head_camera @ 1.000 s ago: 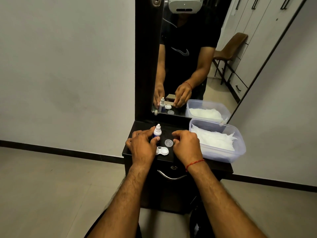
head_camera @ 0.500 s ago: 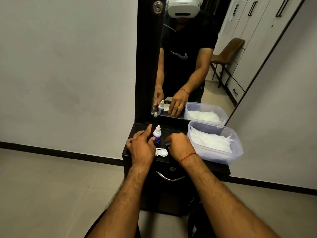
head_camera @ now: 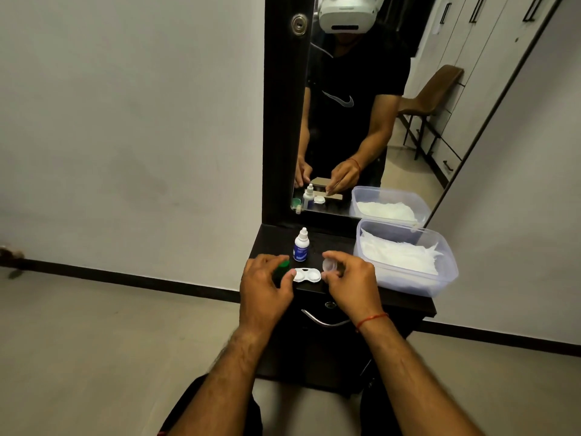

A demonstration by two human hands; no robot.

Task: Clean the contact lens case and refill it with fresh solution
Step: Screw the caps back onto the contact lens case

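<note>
A white two-well contact lens case [head_camera: 307,275] lies uncapped on the black dresser top [head_camera: 333,243]. My left hand [head_camera: 264,287] holds a green cap [head_camera: 280,269] at the case's left end, thumb touching the case. My right hand [head_camera: 352,280] holds a clear cap [head_camera: 329,265] just above and right of the case. A small solution bottle [head_camera: 301,245] with a blue label and white nozzle stands upright behind the case.
A clear plastic tub [head_camera: 408,278] of white tissues fills the right side of the dresser top. A mirror [head_camera: 361,105] rises behind, reflecting me and the objects. A drawer handle [head_camera: 323,320] sits below the front edge. Walls flank both sides.
My right hand has lifted the clear cap off the dresser top. My left hand has left the bottle and now holds a green cap beside the case.
</note>
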